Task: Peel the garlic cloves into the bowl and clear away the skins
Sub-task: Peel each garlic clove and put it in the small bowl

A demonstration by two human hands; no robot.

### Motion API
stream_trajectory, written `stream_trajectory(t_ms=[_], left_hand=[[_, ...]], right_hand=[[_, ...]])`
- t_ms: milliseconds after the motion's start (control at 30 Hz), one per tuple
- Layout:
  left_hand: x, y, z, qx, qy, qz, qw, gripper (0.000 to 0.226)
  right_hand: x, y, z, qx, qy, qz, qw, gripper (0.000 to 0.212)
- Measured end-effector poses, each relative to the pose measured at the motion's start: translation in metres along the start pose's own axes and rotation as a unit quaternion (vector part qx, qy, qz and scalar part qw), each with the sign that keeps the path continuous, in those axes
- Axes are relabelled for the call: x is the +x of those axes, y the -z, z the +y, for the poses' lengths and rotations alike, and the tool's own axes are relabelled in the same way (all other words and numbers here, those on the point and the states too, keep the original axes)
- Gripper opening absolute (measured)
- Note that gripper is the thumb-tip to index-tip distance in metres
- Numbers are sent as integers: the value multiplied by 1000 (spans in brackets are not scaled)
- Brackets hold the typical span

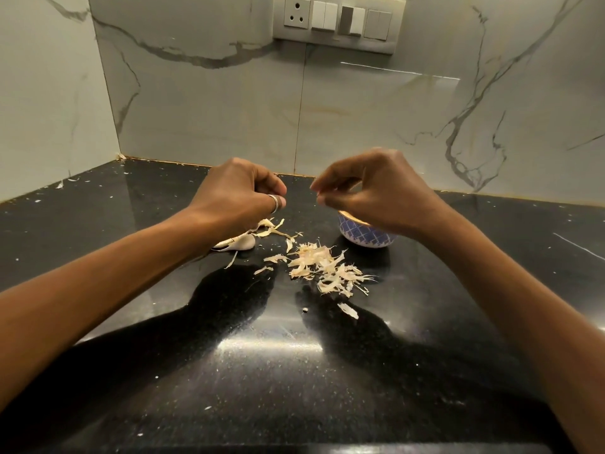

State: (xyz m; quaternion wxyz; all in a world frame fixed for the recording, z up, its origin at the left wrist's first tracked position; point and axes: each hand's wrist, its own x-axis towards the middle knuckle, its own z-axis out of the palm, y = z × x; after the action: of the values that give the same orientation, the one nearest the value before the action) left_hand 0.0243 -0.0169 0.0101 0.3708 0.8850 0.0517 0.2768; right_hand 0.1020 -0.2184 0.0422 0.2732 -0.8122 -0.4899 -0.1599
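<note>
Blocking bowl (363,236): right hand (376,191) with skin (318,193)

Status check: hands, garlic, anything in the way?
Left hand curled, contents hidden. Right hand pinches pale scrap near bowl. Skins loose on counter; garlic piece under left wrist.

one bowl (363,236), one skin pile (327,268), one ring (274,203), one socket (297,12)

Skins (327,270) before bowl (360,236), on counter (262,371)
</note>
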Motion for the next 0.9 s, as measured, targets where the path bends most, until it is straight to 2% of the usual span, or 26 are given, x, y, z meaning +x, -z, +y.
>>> stream_trajectory(t_ms=[133,233,333,533,667,900], left_hand=[[4,5,-3,10,6,13,1000,11],[9,11,-6,14,19,39,999,12],[10,13,-9,18,37,50,998,13],[10,16,-11,23,55,60,996,9],[11,18,-11,38,62,71,995,11],[13,18,-14,51,74,86,992,10]], right_hand=[[0,-16,-7,-50,30,-68,996,19],[2,-28,-7,-61,43,-55,996,18],[13,-35,-10,-30,18,-38,999,19],[48,-55,-15,-111,19,-114,987,24],[63,-64,-19,-91,15,-121,988,25],[60,-82,-18,-70,-6,-182,981,27]])
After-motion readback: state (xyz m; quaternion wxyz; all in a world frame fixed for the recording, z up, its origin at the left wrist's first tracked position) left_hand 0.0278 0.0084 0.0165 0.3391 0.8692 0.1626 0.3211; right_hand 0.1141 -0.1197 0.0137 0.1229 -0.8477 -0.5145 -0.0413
